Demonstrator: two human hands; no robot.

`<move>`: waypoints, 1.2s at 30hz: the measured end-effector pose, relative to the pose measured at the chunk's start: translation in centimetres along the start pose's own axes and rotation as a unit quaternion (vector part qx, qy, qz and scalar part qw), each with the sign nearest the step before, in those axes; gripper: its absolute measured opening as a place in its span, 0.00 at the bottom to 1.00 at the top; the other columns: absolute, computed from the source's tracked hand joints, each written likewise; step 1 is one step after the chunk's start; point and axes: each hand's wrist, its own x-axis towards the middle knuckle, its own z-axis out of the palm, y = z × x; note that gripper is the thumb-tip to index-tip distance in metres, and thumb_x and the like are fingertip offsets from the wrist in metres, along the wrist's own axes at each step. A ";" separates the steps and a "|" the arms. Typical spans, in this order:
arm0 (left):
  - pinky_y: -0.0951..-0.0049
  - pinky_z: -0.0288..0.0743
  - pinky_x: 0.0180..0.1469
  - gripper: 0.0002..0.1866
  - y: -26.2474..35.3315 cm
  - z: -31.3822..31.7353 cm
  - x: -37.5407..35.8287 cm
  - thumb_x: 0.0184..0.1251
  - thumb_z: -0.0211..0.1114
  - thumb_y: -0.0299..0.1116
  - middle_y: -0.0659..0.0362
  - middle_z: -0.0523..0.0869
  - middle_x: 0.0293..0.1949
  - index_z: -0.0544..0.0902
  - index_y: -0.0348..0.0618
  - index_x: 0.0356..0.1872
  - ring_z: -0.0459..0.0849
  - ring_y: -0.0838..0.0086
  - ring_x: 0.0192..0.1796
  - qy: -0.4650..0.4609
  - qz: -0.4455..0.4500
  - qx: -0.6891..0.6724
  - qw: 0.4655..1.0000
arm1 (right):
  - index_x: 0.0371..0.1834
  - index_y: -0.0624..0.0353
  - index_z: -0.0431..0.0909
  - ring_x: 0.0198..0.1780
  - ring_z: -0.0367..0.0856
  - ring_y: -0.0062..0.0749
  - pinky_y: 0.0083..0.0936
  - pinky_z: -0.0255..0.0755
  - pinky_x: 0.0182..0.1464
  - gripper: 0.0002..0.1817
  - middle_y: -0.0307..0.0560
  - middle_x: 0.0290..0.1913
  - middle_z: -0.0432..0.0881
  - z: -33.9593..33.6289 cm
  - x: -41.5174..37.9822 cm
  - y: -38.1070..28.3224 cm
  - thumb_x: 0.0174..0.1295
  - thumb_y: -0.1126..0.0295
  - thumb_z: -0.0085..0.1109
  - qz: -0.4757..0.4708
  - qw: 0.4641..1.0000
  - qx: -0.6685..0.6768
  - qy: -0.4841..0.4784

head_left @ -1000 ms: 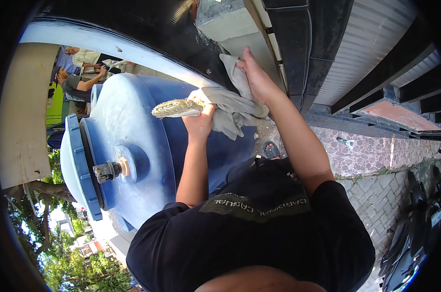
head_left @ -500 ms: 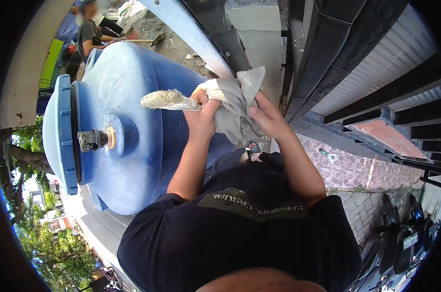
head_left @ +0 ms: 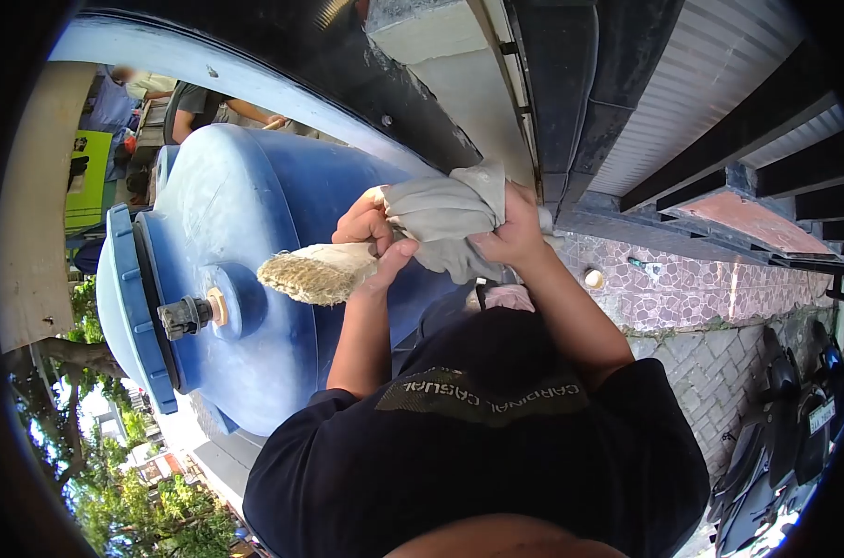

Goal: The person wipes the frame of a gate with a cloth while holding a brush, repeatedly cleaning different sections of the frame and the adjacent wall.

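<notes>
A grey cloth (head_left: 445, 209) is bunched between my two hands. Closed round a brush, my left hand (head_left: 375, 232) also touches the cloth's left side. The brush (head_left: 315, 274) has pale, frayed bristles that point left, in front of the blue tank; its handle is hidden by the hand and cloth. My right hand (head_left: 518, 228) grips the right side of the cloth, thumb toward its lower part. Just left of both hands lies the large blue tank (head_left: 236, 186), with a ribbed lid (head_left: 129, 307) and a dark fitting (head_left: 187, 317).
Beyond the tank at upper left, a person (head_left: 194, 104) is partly visible. A white beam (head_left: 254, 84) crosses the top. Dark metal framing (head_left: 571, 93) stands at right, above stone-patterned paving (head_left: 692, 298). Motorcycles (head_left: 785, 418) are at lower right.
The brush has swung lower, its bristles now facing more toward the camera. My hands have shifted slightly and the cloth is gathered differently. The view has turned, moving the tank and beam in frame.
</notes>
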 end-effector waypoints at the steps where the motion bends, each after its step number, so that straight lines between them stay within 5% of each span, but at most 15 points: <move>1: 0.78 0.67 0.31 0.24 -0.2 0.1 -0.1 0.44 0.74 0.28 0.54 0.77 0.30 0.61 0.42 0.11 0.73 0.75 0.29 0.019 -0.007 -0.052 0.998 | 0.52 0.65 0.72 0.42 0.81 0.48 0.30 0.73 0.47 0.32 0.55 0.41 0.80 -0.4 -0.1 0.0 0.40 0.65 0.67 -0.025 0.999 0.010 -0.021; 3: 0.78 0.69 0.33 0.25 -0.4 -0.2 -0.7 0.45 0.74 0.28 0.54 0.77 0.30 0.61 0.42 0.11 0.76 0.74 0.32 0.040 -0.013 -0.101 0.994 | 0.54 0.66 0.69 0.45 0.80 0.46 0.31 0.71 0.49 0.35 0.55 0.44 0.78 -0.5 -0.3 -0.3 0.38 0.64 0.66 -0.014 0.999 0.047 -0.015; 6: 0.71 0.75 0.40 0.25 -0.1 -1.1 -1.8 0.47 0.74 0.26 0.53 0.77 0.31 0.60 0.42 0.11 0.80 0.66 0.41 -0.036 -0.078 0.031 0.996 | 0.59 0.67 0.63 0.52 0.74 0.38 0.30 0.65 0.56 0.41 0.52 0.51 0.73 -1.1 -0.8 -0.7 0.34 0.68 0.61 0.035 0.993 0.112 -0.025; 10: 0.57 0.76 0.52 0.25 -1.1 1.4 -2.1 0.48 0.72 0.23 0.49 0.78 0.38 0.59 0.43 0.12 0.79 0.61 0.50 0.024 -0.081 -0.104 0.991 | 0.60 0.67 0.62 0.49 0.71 0.32 0.28 0.64 0.56 0.38 0.48 0.48 0.72 -2.1 -0.1 -2.4 0.37 0.72 0.55 0.035 0.988 0.145 -0.042; 12: 0.62 0.73 0.55 0.17 -1.1 3.2 -2.0 0.45 0.75 0.26 0.48 0.79 0.45 0.70 0.40 0.16 0.78 0.63 0.53 -0.006 -0.122 -0.142 0.982 | 0.61 0.68 0.59 0.48 0.72 0.32 0.29 0.65 0.55 0.39 0.48 0.47 0.72 -2.3 0.3 -3.8 0.37 0.72 0.53 0.053 0.981 0.184 -0.020; 14: 0.69 0.70 0.57 0.18 -1.0 4.5 -3.2 0.39 0.78 0.28 0.50 0.79 0.51 0.80 0.36 0.33 0.77 0.69 0.53 -0.058 -0.252 -0.131 0.957 | 0.63 0.69 0.55 0.51 0.69 0.32 0.27 0.61 0.58 0.42 0.49 0.50 0.70 -2.9 0.3 -4.8 0.37 0.73 0.52 0.059 0.969 0.230 -0.065; 15: 0.74 0.71 0.54 0.30 -0.8 5.6 -2.5 0.36 0.78 0.29 0.55 0.80 0.49 0.79 0.35 0.48 0.77 0.75 0.51 -0.127 -0.200 0.088 0.968 | 0.64 0.69 0.54 0.54 0.67 0.32 0.27 0.59 0.59 0.43 0.48 0.53 0.68 -3.4 0.1 -5.1 0.37 0.73 0.53 0.071 0.962 0.251 -0.075; 17: 0.74 0.72 0.50 0.29 -1.6 5.9 -3.7 0.37 0.77 0.28 0.56 0.80 0.49 0.79 0.36 0.47 0.78 0.77 0.47 -0.113 -0.203 0.102 0.967 | 0.65 0.69 0.51 0.59 0.61 0.30 0.25 0.53 0.62 0.44 0.48 0.58 0.63 -5.2 -0.3 -6.4 0.40 0.71 0.58 0.091 0.935 0.331 -0.088; 20: 0.78 0.73 0.37 0.17 -3.6 6.1 -6.0 0.43 0.74 0.27 0.60 0.82 0.40 0.80 0.36 0.36 0.76 0.84 0.34 -0.041 -0.149 0.104 0.982 | 0.60 0.69 0.63 0.52 0.71 0.31 0.28 0.63 0.56 0.31 0.52 0.53 0.72 -8.8 -1.2 -10.4 0.52 0.70 0.61 0.027 0.965 0.258 0.047; 22: 0.83 0.69 0.33 0.10 -3.4 5.7 -6.8 0.50 0.69 0.25 0.62 0.80 0.31 0.74 0.40 0.22 0.71 0.86 0.29 0.126 -0.195 0.006 0.973 | 0.50 0.69 0.73 0.47 0.76 0.32 0.29 0.71 0.50 0.22 0.54 0.49 0.77 -12.1 -2.6 -10.5 0.58 0.64 0.61 0.013 0.974 0.213 0.076; 25: 0.82 0.69 0.33 0.17 -2.8 5.4 -7.1 0.59 0.61 0.21 0.60 0.79 0.27 0.63 0.47 0.16 0.72 0.83 0.29 0.211 -0.139 -0.141 0.957 | 0.48 0.70 0.74 0.48 0.75 0.31 0.28 0.70 0.51 0.22 0.55 0.49 0.76 -16.8 -5.7 -9.5 0.59 0.62 0.60 0.124 0.983 0.111 0.076; 27: 0.81 0.70 0.33 0.17 -1.5 6.5 -6.9 0.60 0.61 0.21 0.58 0.79 0.29 0.64 0.46 0.17 0.74 0.82 0.29 0.239 -0.133 -0.157 0.949 | 0.48 0.71 0.73 0.50 0.77 0.39 0.30 0.69 0.53 0.23 0.58 0.46 0.77 -18.4 -7.6 -8.3 0.59 0.60 0.59 0.289 0.951 -0.108 -0.016; 29: 0.76 0.74 0.37 0.15 -0.6 7.3 -7.2 0.61 0.60 0.21 0.53 0.80 0.33 0.66 0.44 0.18 0.77 0.76 0.32 0.251 -0.135 -0.196 0.938 | 0.49 0.72 0.73 0.50 0.77 0.45 0.32 0.69 0.53 0.28 0.61 0.46 0.77 -18.3 -10.3 -6.5 0.59 0.55 0.59 0.304 0.932 -0.185 -0.073; 32: 0.74 0.75 0.40 0.14 0.4 9.1 -7.1 0.61 0.59 0.21 0.52 0.81 0.35 0.67 0.44 0.19 0.78 0.74 0.34 0.269 -0.104 -0.138 0.947 | 0.53 0.73 0.71 0.55 0.73 0.60 0.39 0.65 0.58 0.34 0.72 0.50 0.74 -17.2 -12.1 -6.8 0.59 0.48 0.55 0.434 0.791 -0.319 -0.289; 36: 0.71 0.76 0.43 0.11 2.3 10.6 -6.7 0.60 0.59 0.21 0.51 0.81 0.36 0.68 0.43 0.21 0.80 0.71 0.37 0.261 -0.062 -0.105 0.958 | 0.46 0.75 0.74 0.49 0.78 0.55 0.39 0.68 0.55 0.42 0.70 0.42 0.79 -13.0 -10.9 -6.9 0.61 0.36 0.42 0.459 0.800 -0.141 -0.360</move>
